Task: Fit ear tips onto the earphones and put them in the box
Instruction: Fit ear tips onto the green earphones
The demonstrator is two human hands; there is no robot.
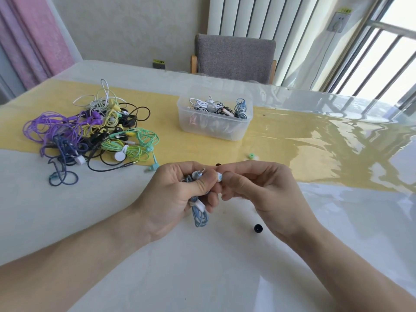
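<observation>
Black ear tip (258, 228) under hands (225, 185); box (215, 118) beyond.

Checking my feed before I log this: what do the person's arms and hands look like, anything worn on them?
Both forearms are bare as far as the view shows, with no sleeves in sight. The left hand and right hand wear no gloves. No rings, watch or wristband show on the visible sides, and no markings.

2 hands (180, 188) (258, 190), 1 box (213, 129), 3 loose ear tips (258, 228) (251, 156) (218, 165), 1 chair (235, 57)
</observation>
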